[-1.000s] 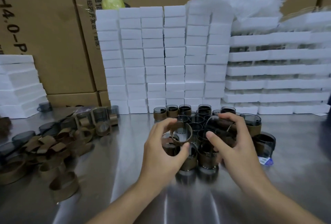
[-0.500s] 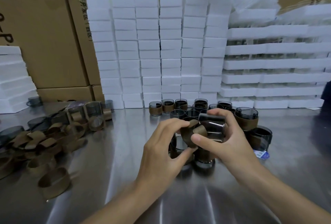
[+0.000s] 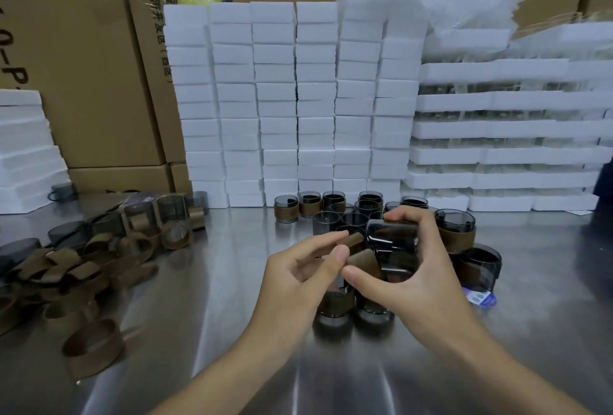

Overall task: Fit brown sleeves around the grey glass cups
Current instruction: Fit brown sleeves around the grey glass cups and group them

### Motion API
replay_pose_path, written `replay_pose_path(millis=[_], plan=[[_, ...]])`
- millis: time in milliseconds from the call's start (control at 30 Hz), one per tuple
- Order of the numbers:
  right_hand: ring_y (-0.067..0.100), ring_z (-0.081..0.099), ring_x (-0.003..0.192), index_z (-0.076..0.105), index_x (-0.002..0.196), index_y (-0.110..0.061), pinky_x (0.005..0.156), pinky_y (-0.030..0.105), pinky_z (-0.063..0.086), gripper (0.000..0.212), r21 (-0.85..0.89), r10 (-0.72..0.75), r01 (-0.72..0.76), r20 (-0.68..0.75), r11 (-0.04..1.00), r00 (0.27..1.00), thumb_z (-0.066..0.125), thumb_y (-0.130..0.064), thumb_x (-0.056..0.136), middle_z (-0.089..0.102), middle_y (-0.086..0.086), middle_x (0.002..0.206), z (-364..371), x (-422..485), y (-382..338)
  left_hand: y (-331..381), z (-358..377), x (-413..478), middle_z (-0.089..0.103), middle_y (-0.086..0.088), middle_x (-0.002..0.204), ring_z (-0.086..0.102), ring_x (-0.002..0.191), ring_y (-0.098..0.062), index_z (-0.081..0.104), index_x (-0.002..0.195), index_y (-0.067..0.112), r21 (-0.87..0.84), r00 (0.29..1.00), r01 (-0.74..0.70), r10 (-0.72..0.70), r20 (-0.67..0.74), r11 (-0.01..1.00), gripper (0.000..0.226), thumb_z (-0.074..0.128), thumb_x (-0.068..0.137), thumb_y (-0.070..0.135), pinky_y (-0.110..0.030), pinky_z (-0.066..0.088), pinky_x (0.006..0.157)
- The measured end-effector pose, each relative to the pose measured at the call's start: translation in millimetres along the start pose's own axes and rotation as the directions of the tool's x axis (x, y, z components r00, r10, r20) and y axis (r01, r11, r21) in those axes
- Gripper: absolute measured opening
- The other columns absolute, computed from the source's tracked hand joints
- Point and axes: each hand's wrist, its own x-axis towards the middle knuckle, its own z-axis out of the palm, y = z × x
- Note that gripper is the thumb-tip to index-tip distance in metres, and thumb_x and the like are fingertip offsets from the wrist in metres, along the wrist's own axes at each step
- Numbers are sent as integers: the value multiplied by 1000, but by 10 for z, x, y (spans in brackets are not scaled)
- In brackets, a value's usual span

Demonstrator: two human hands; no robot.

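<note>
My right hand (image 3: 414, 285) grips a grey glass cup (image 3: 393, 245) lying on its side, held above the table. My left hand (image 3: 298, 282) pinches a brown sleeve (image 3: 356, 250) between thumb and fingers at the cup's left end. The sleeve touches the cup's end; how far it sits over the glass is hidden by my fingers. Below and behind my hands stands a cluster of grey cups (image 3: 351, 215), several wearing brown sleeves. A pile of loose brown sleeves (image 3: 73, 275) lies at the left on the metal table (image 3: 215, 282).
Bare grey cups (image 3: 169, 208) stand behind the sleeve pile. White foam blocks (image 3: 292, 99) are stacked at the back, with foam trays of glasses (image 3: 504, 129) to the right. Cardboard boxes (image 3: 83, 66) rise behind. A small blue-white label (image 3: 481, 298) lies by the right cups.
My right hand lifted a cup from the cluster and turned it onto its side. My left hand brought the sleeve up against the cup's end.
</note>
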Motion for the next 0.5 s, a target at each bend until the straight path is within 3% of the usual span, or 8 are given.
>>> replay_pose_path(millis=[133,233,400,500], plan=[[-2,70,108,48,125,-53,89,21,52,91,-96,10,-11,-13,995,1000,96,-64,47,69,-30,119,-6,4,3,20,-20,8,84,3,107,80,98,-11,85,115,31,9,999,-31,31,-36,999,27,80,88,33,-17,60,80],[0,69,111,47,126,-53,94,29,54,94,-135,-1,0,-13,991,1000,96,-65,47,69,-27,122,-4,-13,2,59,-33,11,84,5,108,79,102,-11,84,115,37,40,997,-67,69,-32,997,25,86,91,30,-16,60,81],[6,71,113,49,126,-44,94,29,57,82,-151,-65,61,-24,987,998,95,-57,59,68,-17,123,29,-43,4,88,-35,-4,83,5,112,78,108,-13,84,114,38,76,995,-99,100,-6,992,30,83,88,24,-20,61,81],[5,72,107,52,122,-43,87,16,56,80,-95,-80,76,-36,993,996,97,-51,56,71,-17,116,51,-46,-34,126,-32,3,84,5,109,78,104,-10,85,114,36,37,997,-77,78,-26,996,25,84,89,32,-18,60,80]])
